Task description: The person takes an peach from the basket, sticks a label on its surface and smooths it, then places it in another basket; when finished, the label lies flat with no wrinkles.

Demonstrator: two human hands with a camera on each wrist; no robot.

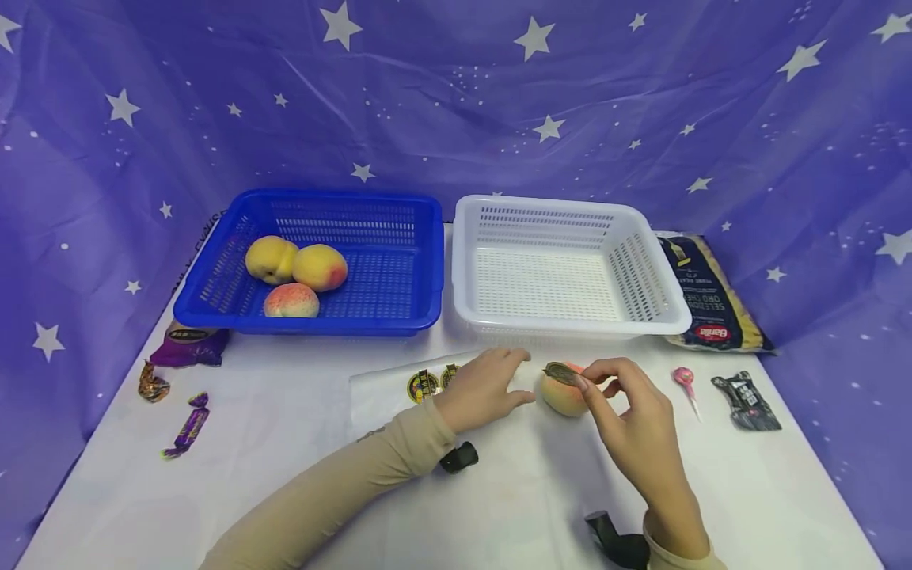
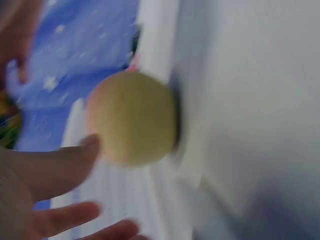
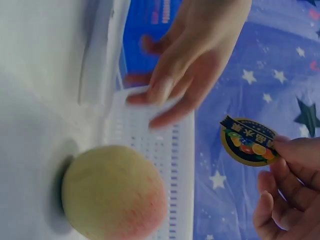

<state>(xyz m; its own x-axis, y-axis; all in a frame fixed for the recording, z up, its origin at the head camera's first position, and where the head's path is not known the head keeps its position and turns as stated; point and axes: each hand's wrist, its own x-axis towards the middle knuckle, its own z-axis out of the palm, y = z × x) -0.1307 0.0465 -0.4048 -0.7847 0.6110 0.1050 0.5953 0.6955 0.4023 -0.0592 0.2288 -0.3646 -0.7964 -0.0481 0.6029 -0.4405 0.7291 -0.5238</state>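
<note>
Between thumb and fingertips, my right hand (image 1: 636, 419) pinches an oval fruit sticker (image 3: 245, 150) with a dark band and printed fruit. In the head view the sticker overlaps the top of a yellow-pink peach (image 1: 564, 400) on the table; the right wrist view shows it apart from the peach (image 3: 112, 195). My left hand (image 1: 484, 389) is to the left of the peach, fingers spread and holding nothing. Its thumb overlaps the peach's edge in the left wrist view. Partly under the left hand lies a white sheet of stickers (image 1: 378, 400).
Behind, a blue basket (image 1: 356, 324) holds three peaches (image 1: 321, 267) beside a white basket (image 1: 570, 324). A pasta bag (image 1: 712, 301) lies at the right, with a lollipop (image 1: 684, 377) and a black packet (image 1: 746, 402) before it. Wrapped candies (image 1: 188, 427) lie at the left.
</note>
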